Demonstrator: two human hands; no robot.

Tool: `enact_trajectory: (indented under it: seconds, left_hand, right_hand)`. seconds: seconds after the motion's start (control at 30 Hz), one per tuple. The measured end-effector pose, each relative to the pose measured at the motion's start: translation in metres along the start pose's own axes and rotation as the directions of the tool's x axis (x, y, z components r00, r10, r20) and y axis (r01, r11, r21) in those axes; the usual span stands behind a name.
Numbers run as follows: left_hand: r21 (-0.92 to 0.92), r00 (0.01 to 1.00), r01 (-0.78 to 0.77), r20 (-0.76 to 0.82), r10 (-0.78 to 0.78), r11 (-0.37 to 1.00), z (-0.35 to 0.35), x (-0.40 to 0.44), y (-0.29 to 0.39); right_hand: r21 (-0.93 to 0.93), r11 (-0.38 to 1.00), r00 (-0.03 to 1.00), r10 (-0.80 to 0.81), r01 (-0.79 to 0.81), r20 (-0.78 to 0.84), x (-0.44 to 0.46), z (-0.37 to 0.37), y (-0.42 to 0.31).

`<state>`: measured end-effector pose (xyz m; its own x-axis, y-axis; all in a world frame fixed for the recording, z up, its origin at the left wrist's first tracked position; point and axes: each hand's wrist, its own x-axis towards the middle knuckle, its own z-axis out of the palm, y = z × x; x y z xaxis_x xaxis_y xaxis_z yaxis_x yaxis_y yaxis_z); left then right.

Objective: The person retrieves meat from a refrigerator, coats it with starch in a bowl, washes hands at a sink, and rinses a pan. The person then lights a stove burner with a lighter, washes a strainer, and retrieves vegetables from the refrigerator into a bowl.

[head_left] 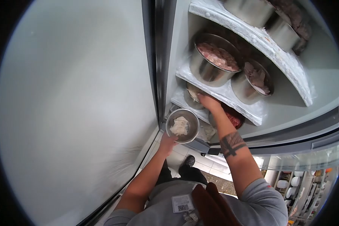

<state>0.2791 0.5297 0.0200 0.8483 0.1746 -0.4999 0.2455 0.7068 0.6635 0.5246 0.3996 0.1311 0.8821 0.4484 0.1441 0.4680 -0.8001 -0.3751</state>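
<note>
My left hand (168, 144) grips the rim of a round metal bowl (171, 132) on its near left side. A pale, whitish, crumpled piece of food (180, 125) lies in the bowl; its kind is unclear. My right hand (209, 102) reaches under a frosted shelf, at the edge of a metal pot (194, 103) with pale contents. Its fingertips are hidden, so I cannot tell whether they hold anything. Beside my right forearm, red ground meat (233, 119) shows in another container.
Above my right hand, a frosty shelf (226, 95) holds a large pot of meat (211, 73) and a smaller pot (245, 88). More pots (248, 11) stand on the upper shelf (252, 37). A large pale door or panel (79, 94) fills the left side.
</note>
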Motion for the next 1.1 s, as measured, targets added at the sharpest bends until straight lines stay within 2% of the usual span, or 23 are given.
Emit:
enact_trajectory:
  seconds: [0.07,0.13,0.2,0.23,0.3,0.33,0.37,0.4,0.43,0.47,0.53,0.57,0.63,0.67,0.7,0.73,0.77,0.8,0.83,0.9,0.93,1.03,1.1]
  left_hand:
    - [0.04,0.997,0.049,-0.061,-0.046,0.998,0.001,0.004,-0.002]
    - [0.039,0.998,0.037,-0.055,-0.035,0.999,-0.003,0.011,-0.009]
    - [0.037,0.999,0.027,-0.042,-0.025,0.999,-0.002,0.011,-0.011]
    - [0.054,0.997,0.042,-0.061,-0.038,0.998,0.0,0.008,-0.008]
    - [0.058,0.996,0.045,-0.078,-0.04,0.997,0.0,0.009,-0.004]
    - [0.069,0.997,0.053,-0.059,-0.049,0.996,-0.003,0.01,-0.005]
    - [0.079,0.997,0.062,-0.043,-0.059,0.995,-0.005,0.01,-0.007]
    - [0.071,0.997,0.059,-0.049,-0.055,0.996,-0.004,0.008,-0.007]
    - [0.07,0.998,0.039,-0.054,-0.036,0.997,0.0,0.007,-0.005]
    - [0.073,0.998,0.022,-0.057,-0.018,0.997,0.003,0.005,-0.004]
    - [0.061,0.999,0.001,-0.045,0.002,0.998,0.009,0.007,-0.002]
    - [0.048,0.999,-0.019,-0.032,0.021,0.999,0.011,0.008,-0.003]
    - [0.076,0.998,-0.002,-0.063,0.007,0.997,0.011,0.014,-0.008]
    - [0.11,0.996,0.01,-0.091,0.0,0.994,0.012,0.017,-0.01]
    - [0.11,0.996,0.012,-0.086,-0.002,0.994,0.014,0.018,-0.009]
    - [0.123,0.997,0.007,-0.072,0.002,0.992,0.017,0.017,-0.008]
    - [0.138,0.998,0.008,-0.057,0.0,0.99,0.019,0.015,-0.01]
    - [0.149,0.999,0.016,-0.046,-0.009,0.989,0.019,0.013,-0.013]
    - [0.173,0.999,0.02,-0.053,-0.011,0.985,0.018,0.014,-0.014]
    - [0.198,0.999,0.021,-0.049,-0.012,0.98,0.016,0.016,-0.017]
    - [0.16,0.999,0.015,-0.045,-0.008,0.987,0.012,0.015,-0.022]
    - [0.116,1.0,0.027,-0.009,-0.026,0.993,0.004,0.002,-0.029]
    - [0.103,0.999,0.038,0.033,-0.042,0.994,0.005,-0.005,-0.032]
  right_hand:
    - [-0.055,0.997,0.999,-0.048,0.047,-0.018,0.017,0.021,0.01]
    - [-0.116,0.99,0.996,-0.083,0.078,-0.039,0.025,0.026,0.02]
    - [0.011,0.988,0.967,-0.15,0.156,-0.206,0.028,0.018,0.039]
    - [0.007,0.988,0.966,-0.148,0.153,-0.211,0.029,0.015,0.044]
    - [-0.212,0.974,0.968,-0.131,0.085,-0.215,0.035,0.009,0.051]
    - [-0.052,0.991,0.875,-0.13,0.12,-0.466,0.031,0.023,0.071]
    - [-0.055,0.99,0.876,-0.141,0.131,-0.461,0.037,0.042,0.089]
    - [0.575,0.815,0.931,0.156,0.067,-0.33,0.042,0.061,0.105]
    - [0.811,0.585,0.954,0.238,0.009,-0.182,0.04,0.065,0.104]
    - [0.954,0.291,0.949,0.314,-0.067,-0.029,0.037,0.07,0.103]
    - [0.993,0.045,0.907,0.414,-0.111,0.082,0.014,0.053,0.078]
    - [0.992,0.048,0.906,0.415,-0.114,0.084,0.004,0.046,0.069]
    - [0.959,0.236,0.963,0.253,-0.156,0.094,-0.022,0.026,0.046]
    - [0.947,0.297,0.97,0.237,-0.119,0.047,-0.041,-0.001,0.01]
    - [0.826,0.564,0.987,0.146,-0.022,-0.073,-0.059,0.007,0.0]
    - [0.627,0.775,0.986,0.026,0.083,-0.163,-0.079,0.015,-0.006]
    - [0.505,0.85,0.986,-0.169,0.151,-0.01,-0.098,0.033,-0.002]
    - [0.387,0.89,0.931,-0.325,0.241,0.167,-0.116,0.049,0.003]
    - [0.384,0.893,0.938,-0.312,0.234,0.154,-0.129,0.05,0.0]
    - [0.452,0.887,0.984,-0.153,0.097,0.089,-0.143,0.05,-0.006]
    - [0.398,0.915,0.997,-0.072,0.064,0.005,-0.149,0.048,-0.007]
    - [0.423,0.906,0.998,0.043,-0.023,-0.038,-0.169,0.044,-0.009]
    - [0.389,0.921,0.997,0.055,-0.032,-0.049,-0.179,0.046,-0.007]
